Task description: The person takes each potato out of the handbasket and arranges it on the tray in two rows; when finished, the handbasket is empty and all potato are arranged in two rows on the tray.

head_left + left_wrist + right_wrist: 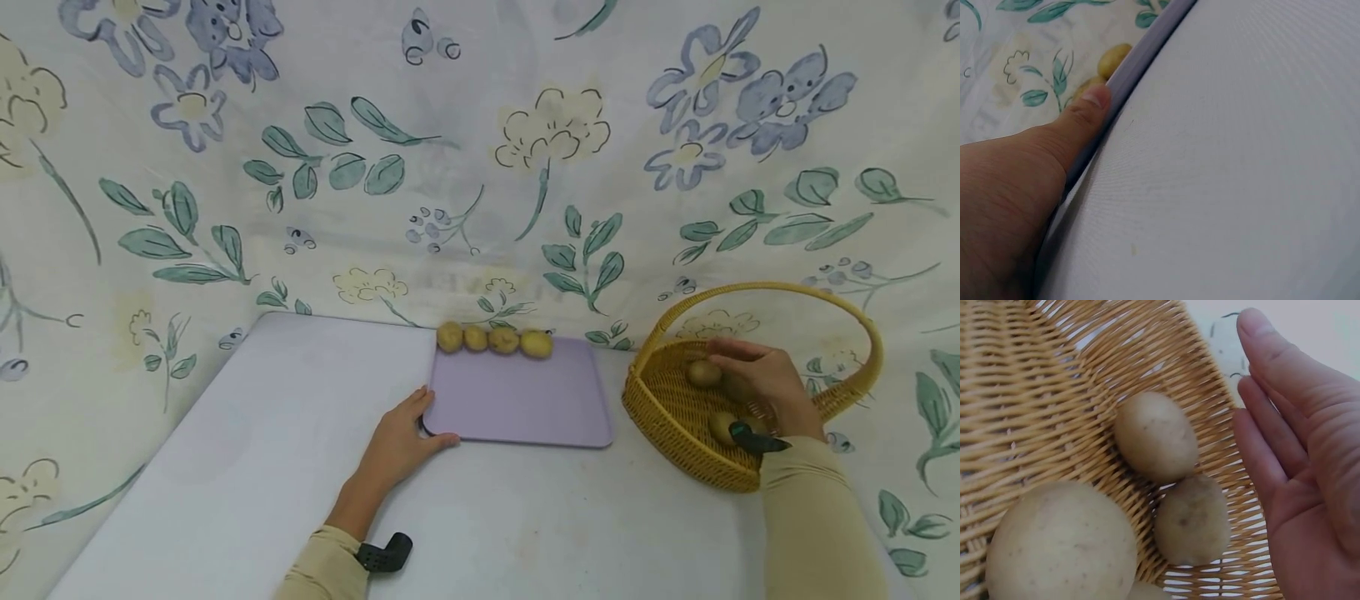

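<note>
A lilac tray (517, 400) lies on the white table, with several potatoes (503, 340) lined up along its far edge. My left hand (397, 442) holds the tray's near left corner, fingers at the left side and thumb (1088, 112) against the front rim. To the right, my right hand (776, 383) reaches over a wicker basket (690, 454). Its fingers are extended and nothing lies in the palm in the right wrist view. Inside the basket are several potatoes, among them a large one (1063, 544) and two smaller ones, a smooth potato (1157, 437) and a darker potato (1192, 520).
The basket's tall handle (765, 287) arches over its opening and the right hand. A flower-patterned cloth (465, 125) hangs right behind the table. White tabletop (262, 433) extends left of the tray.
</note>
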The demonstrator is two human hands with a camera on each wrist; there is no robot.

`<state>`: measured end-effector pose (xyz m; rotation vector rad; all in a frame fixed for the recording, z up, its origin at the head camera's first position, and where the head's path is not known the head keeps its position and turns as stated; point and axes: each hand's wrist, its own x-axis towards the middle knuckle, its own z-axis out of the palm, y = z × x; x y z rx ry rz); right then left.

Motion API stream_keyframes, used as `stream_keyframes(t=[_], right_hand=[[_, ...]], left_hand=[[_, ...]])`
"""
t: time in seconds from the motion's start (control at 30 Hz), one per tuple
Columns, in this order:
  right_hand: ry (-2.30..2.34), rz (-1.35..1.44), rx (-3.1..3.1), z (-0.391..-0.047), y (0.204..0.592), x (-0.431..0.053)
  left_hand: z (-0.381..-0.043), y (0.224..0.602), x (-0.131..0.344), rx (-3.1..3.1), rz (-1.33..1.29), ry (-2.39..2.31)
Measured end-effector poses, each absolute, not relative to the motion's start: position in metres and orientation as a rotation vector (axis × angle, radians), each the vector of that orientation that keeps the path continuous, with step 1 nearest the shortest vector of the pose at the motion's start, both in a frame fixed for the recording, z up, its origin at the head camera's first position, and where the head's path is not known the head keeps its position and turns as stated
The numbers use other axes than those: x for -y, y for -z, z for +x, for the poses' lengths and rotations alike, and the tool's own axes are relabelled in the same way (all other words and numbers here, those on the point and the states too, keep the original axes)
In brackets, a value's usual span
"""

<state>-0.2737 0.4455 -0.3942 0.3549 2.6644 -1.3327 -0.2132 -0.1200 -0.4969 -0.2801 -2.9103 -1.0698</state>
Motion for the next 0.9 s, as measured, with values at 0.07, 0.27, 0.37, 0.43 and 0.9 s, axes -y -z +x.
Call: stream_keyframes(t=[0.07,0.27,0.37,0.43,0.9], right_hand=[[1.297,0.378,-2.677,-0.274,0.398,-0.447],[1.192,0.367,-2.699,-0.276,0.405,-0.448],[1.088,0.335,-2.730,-0.278,0.407,-0.448],[1.013,0.304,-2.747,-0.280,0.409,-0.448],[0.700,0.022,-2.934,-0.292,0.419,-0.447]], left_hand=[[-0.213,0.497,0.119,2.907,-0.279,1.074],[-0.213,0.498,0.116,2.908,-0.278,1.071],[-0.212,0.497,0.115,2.914,-0.272,1.069],[-0.212,0.496,0.114,2.912,-0.272,1.068],[-0.211,0.494,0.117,2.908,-0.271,1.046]])
